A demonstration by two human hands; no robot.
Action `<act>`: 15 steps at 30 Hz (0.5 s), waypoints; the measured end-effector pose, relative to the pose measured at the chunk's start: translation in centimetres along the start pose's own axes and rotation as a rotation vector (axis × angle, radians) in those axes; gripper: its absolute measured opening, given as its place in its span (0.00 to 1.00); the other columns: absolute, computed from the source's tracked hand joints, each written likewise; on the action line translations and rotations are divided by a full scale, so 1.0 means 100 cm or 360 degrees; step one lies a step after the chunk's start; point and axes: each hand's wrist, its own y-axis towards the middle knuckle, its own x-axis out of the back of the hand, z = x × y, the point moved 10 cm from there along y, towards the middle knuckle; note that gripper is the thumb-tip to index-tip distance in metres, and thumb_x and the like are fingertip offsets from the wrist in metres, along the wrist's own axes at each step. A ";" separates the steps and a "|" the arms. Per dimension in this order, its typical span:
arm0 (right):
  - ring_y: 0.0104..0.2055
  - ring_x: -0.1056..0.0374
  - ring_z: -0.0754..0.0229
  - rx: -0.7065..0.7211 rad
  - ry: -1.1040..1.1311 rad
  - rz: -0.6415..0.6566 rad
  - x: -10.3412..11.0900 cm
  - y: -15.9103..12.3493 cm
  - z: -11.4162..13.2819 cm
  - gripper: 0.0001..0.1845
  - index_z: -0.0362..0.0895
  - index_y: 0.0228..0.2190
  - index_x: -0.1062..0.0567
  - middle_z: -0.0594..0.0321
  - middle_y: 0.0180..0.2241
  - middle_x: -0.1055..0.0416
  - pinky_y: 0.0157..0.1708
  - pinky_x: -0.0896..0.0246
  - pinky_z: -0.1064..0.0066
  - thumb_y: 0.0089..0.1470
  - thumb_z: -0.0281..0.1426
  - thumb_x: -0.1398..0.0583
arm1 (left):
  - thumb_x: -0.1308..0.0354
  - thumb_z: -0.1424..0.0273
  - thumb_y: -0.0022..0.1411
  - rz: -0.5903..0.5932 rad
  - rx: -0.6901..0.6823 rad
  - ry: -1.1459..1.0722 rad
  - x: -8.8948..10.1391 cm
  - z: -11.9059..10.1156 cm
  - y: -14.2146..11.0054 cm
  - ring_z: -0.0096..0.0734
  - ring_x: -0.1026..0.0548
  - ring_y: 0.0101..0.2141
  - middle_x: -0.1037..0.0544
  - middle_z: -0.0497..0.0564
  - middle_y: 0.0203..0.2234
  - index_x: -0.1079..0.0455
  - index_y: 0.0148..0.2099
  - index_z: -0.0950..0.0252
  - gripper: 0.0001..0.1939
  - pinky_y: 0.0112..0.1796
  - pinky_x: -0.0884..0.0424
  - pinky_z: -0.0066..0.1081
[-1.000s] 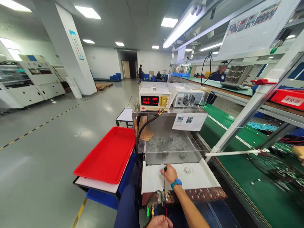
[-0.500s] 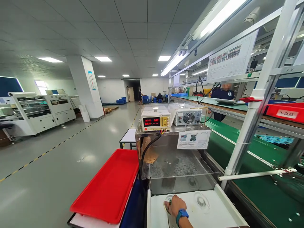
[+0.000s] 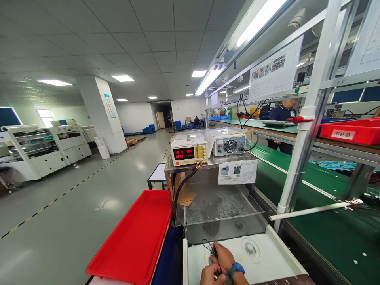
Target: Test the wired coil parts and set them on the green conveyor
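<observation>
My right hand (image 3: 225, 257), with a blue watch (image 3: 236, 270) on its wrist, is closed over the white tray (image 3: 198, 257). Between its fingers is a small dark part with thin dark wires (image 3: 208, 244), too small to name. Below it my left hand (image 3: 211, 275) comes in from the bottom edge. Its fingers are pinched around the wires close to the right hand. A round white fixture (image 3: 250, 249) sits on the tray to the right. Behind the hands, another pale round shape is mostly hidden.
A clear-fronted box (image 3: 219, 202) stands behind the tray, topped by a power supply (image 3: 189, 151) and a grey fan unit (image 3: 230, 145). To the left lies a red tray (image 3: 133, 233). A white pole (image 3: 303, 130) and green conveyor (image 3: 320, 241) flank the right. A person (image 3: 282, 114) stands beyond.
My left hand has come into view and joined the right at the wires. The right hand has lifted slightly off the round white spot, and the view has turned a little to the right.
</observation>
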 end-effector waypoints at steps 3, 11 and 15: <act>0.40 0.29 0.50 -0.0020 0.0013 -0.0036 -0.001 0.003 -0.006 0.15 0.50 0.37 0.30 0.60 0.37 0.25 0.37 0.41 0.67 0.43 0.33 0.41 | 0.37 0.66 0.46 0.0010 -0.0040 0.0213 -0.008 0.000 0.005 0.37 0.27 0.29 0.23 0.51 0.23 0.27 0.26 0.65 0.07 0.35 0.33 0.35; 0.41 0.30 0.54 -0.0178 -0.0164 0.0159 0.005 -0.002 -0.006 0.20 0.43 0.44 0.31 0.56 0.40 0.26 0.36 0.45 0.71 0.50 0.38 0.41 | 0.44 0.69 0.47 -0.0134 0.0074 0.0083 -0.002 -0.013 -0.008 0.34 0.27 0.27 0.23 0.50 0.22 0.29 0.26 0.66 0.06 0.35 0.32 0.33; 0.43 0.31 0.54 -0.0185 -0.0168 0.0160 0.009 0.001 -0.012 0.21 0.43 0.45 0.31 0.55 0.42 0.26 0.38 0.46 0.70 0.52 0.41 0.42 | 0.44 0.69 0.49 -0.0069 0.0163 -0.0014 -0.008 0.006 0.000 0.32 0.26 0.30 0.22 0.51 0.26 0.28 0.33 0.66 0.09 0.37 0.31 0.31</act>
